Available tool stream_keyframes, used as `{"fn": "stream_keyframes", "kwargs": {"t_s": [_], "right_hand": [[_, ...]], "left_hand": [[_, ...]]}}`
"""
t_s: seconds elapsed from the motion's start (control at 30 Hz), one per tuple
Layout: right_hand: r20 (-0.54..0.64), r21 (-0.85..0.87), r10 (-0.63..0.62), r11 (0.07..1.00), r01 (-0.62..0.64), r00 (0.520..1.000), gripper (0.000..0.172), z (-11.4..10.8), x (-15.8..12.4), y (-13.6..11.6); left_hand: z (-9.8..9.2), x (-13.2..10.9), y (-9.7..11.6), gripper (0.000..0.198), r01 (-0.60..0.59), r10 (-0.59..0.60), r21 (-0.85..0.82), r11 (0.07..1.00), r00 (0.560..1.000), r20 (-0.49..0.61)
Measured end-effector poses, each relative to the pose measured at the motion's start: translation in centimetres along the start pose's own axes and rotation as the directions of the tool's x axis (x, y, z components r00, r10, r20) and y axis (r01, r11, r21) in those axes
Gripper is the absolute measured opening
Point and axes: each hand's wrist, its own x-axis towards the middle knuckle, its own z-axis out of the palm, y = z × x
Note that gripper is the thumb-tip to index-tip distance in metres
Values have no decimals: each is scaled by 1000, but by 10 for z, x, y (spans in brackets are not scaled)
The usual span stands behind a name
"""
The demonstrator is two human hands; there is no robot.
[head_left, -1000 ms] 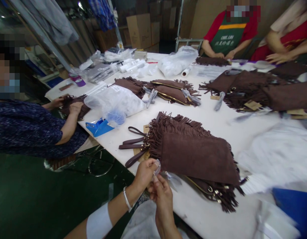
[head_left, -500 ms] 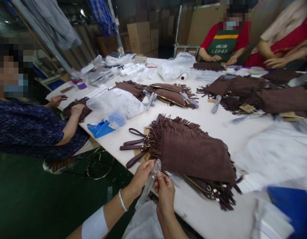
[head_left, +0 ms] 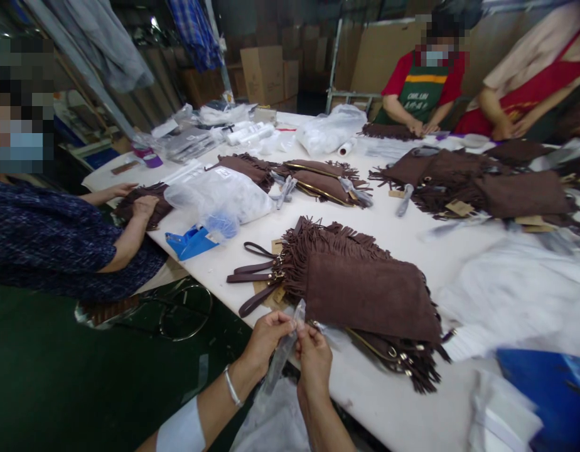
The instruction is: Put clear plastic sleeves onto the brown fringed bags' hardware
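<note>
Both hands meet at the table's near edge, beside a stack of brown fringed clutch bags (head_left: 365,292). Between them runs a narrow clear plastic sleeve (head_left: 281,359), its upper end by the top bag's corner. My left hand (head_left: 267,338) pinches the sleeve near that end, fingers closed. My right hand (head_left: 313,359) is closed on the same sleeve just to the right. What the sleeve covers is hard to make out. Brown wrist straps (head_left: 252,276) with metal clasps and paper tags stick out left of the stack. Below my hands hangs a whitish plastic bag (head_left: 273,420).
A blue dispenser-like piece (head_left: 191,243) and a filled plastic bag (head_left: 224,193) lie ahead to the left. More brown bags (head_left: 322,179) sit mid-table and to the right (head_left: 520,194). White plastic sheets (head_left: 520,295) and a blue item (head_left: 548,395) lie at right. Co-workers surround the table.
My left fingers have shifted slightly down and now pinch the sleeve close to my right fingertips. The co-worker in the green apron has brought both hands together over a brown bag.
</note>
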Motion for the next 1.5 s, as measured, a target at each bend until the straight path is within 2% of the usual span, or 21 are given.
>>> {"fn": "stream_keyframes", "kwargs": {"t_s": [0.13, 0.3, 0.43, 0.57, 0.73, 0.83, 0.93, 1.07, 1.17, 1.3, 1.4, 1.5], "right_hand": [[54, -106, -127, 986, 132, 990, 39, -4, -10, -3], [176, -220, -267, 928, 302, 947, 32, -8, -16, -11], [257, -380, -355, 818, 431, 899, 25, -12, -14, -17], [311, -464, -435, 706, 535, 845, 21, -16, -12, -19], [295, -577, -477, 601, 553, 828, 16, -18, -13, -22], [294, -611, -516, 547, 573, 805, 14, -17, -16, -25], [316, -600, -531, 530, 599, 786, 15, -16, -17, -25], [310, -601, -541, 526, 602, 782, 15, -14, -16, -22], [310, -621, -565, 489, 612, 765, 15, -13, -21, -20], [394, -592, -591, 423, 686, 704, 23, -13, -29, -16], [471, -571, -570, 385, 726, 673, 30, -15, -32, -14], [562, -603, -462, 339, 722, 687, 32, -22, -37, -22]], "left_hand": [[0, 3, -7, 28, -44, 44, -6, 999, 998, -42], [5, 3, -12, 26, -115, 111, -25, 993, 986, -127], [6, -2, -12, 20, -162, 169, 55, 985, 976, -137], [5, -9, -11, 19, -206, 228, 155, 966, 963, -142], [2, -14, -4, 23, -104, 112, 140, 985, 992, -52], [-3, -11, -2, 24, -4, 4, 10, 1000, 1000, 25], [-7, -4, -6, 21, 95, -84, -148, 984, 993, 79], [-3, 0, -17, 16, 95, -66, -269, 959, 991, 115], [4, -5, -21, 17, -16, 22, -189, 982, 999, 26], [9, -9, -21, 21, -180, 179, -10, 984, 981, -71], [9, -9, -17, 26, -209, 218, 103, 973, 971, -96], [7, -17, -9, 34, -198, 222, 237, 951, 972, -81]]}}
